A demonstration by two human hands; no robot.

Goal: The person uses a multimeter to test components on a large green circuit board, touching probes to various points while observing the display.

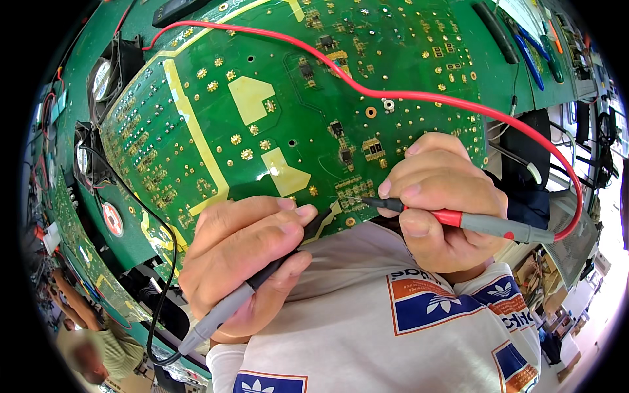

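A large green circuit board (216, 111) with yellow pads and small soldered parts lies in front of me. My left hand (246, 262) is closed round a black and grey test probe (226, 314), whose tip points up and right at the board's near edge. In my right hand (445, 203) I grip a red and grey test probe (485, 224), its dark tip pointing left. Both tips come close together by a cluster of small components (354, 190); whether they touch the board I cannot tell.
A red lead (419, 96) arcs across the board, and a black lead (160, 223) runs down its left side. Cooling fans (101, 78) stand at the left edge. Pliers (529, 59) lie at the far right. Another person (98, 354) is at lower left.
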